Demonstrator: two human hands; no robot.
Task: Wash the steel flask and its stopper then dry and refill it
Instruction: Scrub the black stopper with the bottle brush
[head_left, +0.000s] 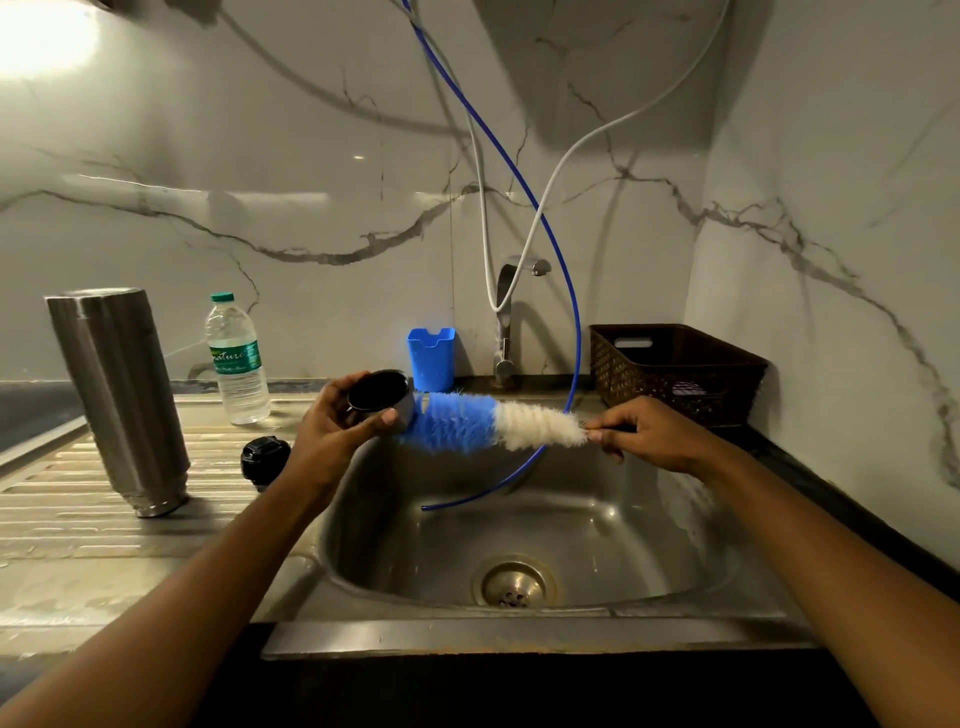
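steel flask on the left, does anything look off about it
The steel flask stands upside down, its threaded neck on the ribbed drainboard, flat base up. Its lean may be lens distortion.

**Odds and Ends Behind the Sink**

A blue plastic holder (430, 358) stood against the veined marble wall (311, 182). A brown woven basket (649, 387) sat in the right corner. A thin blue tube (576, 332) and a white hose (519, 254) hung down, crossing each other.
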